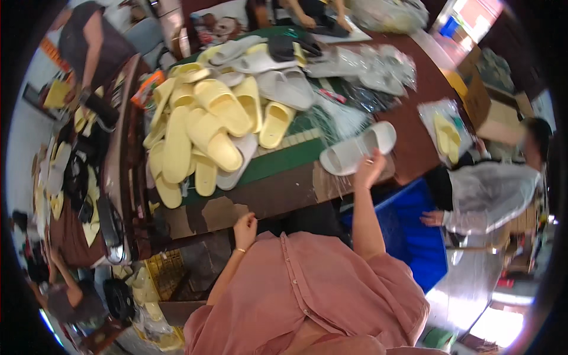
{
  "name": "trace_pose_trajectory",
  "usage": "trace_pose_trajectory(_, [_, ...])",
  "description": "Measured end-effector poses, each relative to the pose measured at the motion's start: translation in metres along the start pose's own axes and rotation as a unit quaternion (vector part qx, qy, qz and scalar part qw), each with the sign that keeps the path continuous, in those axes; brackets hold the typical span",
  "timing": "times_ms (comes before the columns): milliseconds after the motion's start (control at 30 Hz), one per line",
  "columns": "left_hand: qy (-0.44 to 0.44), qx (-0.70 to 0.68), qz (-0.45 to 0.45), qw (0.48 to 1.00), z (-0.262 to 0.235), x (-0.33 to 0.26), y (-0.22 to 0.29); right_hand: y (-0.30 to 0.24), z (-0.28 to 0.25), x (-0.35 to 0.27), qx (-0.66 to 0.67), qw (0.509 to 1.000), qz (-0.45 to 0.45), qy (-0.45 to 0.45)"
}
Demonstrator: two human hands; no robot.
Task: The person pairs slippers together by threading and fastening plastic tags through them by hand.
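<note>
A pair of light grey slippers (346,156) lies side by side near the table's front right edge. My right hand (370,171) is closed on the near side of the pair, with a ring on one finger. At the front edge of the table, my left hand (245,229) rests with its fingers curled in; whatever may be inside them is hidden. Beyond it, a heap of pale yellow slippers (216,139) covers the left of the table, mixed with several grey slippers (287,87).
Bagged grey slippers (367,68) lie at the back right of the brown table (423,133). A blue bin (408,231) stands below on the right. A person in a pale top (491,192) is beside it. Another person's hands (322,22) work at the far side.
</note>
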State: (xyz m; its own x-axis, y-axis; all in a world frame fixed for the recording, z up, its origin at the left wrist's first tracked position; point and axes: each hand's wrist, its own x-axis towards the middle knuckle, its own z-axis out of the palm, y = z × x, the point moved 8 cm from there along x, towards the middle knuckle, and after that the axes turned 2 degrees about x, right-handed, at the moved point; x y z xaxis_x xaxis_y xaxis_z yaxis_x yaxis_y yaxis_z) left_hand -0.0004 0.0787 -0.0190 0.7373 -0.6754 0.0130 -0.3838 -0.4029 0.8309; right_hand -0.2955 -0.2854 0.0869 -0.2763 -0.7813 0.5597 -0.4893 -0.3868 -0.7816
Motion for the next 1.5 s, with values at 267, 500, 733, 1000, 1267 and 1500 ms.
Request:
trace_pose_trajectory(267, [-0.181,0.018,-0.031,0.983,0.038,-0.036,0.015,0.148,-0.014,0.055,-0.265,0.942,0.16,-0.133])
trace_pose_trajectory(500, [-0.178,-0.043,0.038,0.982,0.037,-0.014,0.076,0.123,0.012,0.061,-0.096,0.964,0.24,-0.067])
trace_pose_trajectory(733, [-0.079,-0.099,0.123,0.984,0.011,0.004,0.148,0.025,0.072,0.004,0.373,0.829,0.366,-0.196])
trace_pose_trajectory(1000, [0.05,-0.235,0.085,0.967,-0.018,0.009,0.155,-0.069,0.074,-0.132,0.388,0.73,0.474,-0.303])
trace_pose_trajectory(1267, [0.193,-0.038,0.026,0.98,-0.14,0.02,0.14,0.006,0.045,-0.065,0.343,0.806,0.466,-0.126])
trace_pose_trajectory(1500, [0.045,0.029,0.124,0.991,-0.149,0.079,0.136,-0.036,0.043,-0.05,0.188,0.907,0.138,-0.352])
